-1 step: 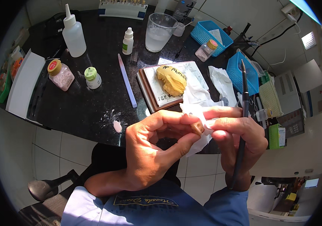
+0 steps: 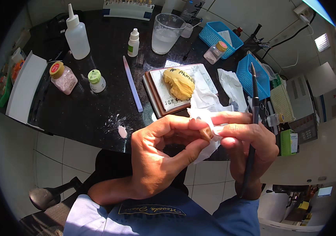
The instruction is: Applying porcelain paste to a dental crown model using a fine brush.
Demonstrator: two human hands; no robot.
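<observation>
Head view: got a small tan piece (image 2: 206, 133) with what looks like a hollow pinched between thumb and fingertips of the left hand (image 2: 152, 157), rest of the palm loosely curled, out around the counter (image 2: 81, 114) front edge. Probably gripped by its sides to leave the hollow exposed. Holding crumpled white tissue (image 2: 202, 112) up against it with the right hand (image 2: 254, 139), fingers nearly closed, plus a slim black brush (image 2: 256, 108) tucked in tip-up, maybe just to save setting it down. Can't tell exactly where tissue meets piece. Further out, can spot a yellow lump (image 2: 180, 84) on a white-topped slab (image 2: 206, 76), a lilac stick (image 2: 132, 84) and a pink blob (image 2: 123, 131) on glossy black, likely spread for easy reach. Beyond: cloudy glass (image 2: 165, 39), blue baskets (image 2: 209, 40), tiled wall (image 2: 231, 17), pale floor tiles (image 2: 52, 147), hard sunlight.
</observation>
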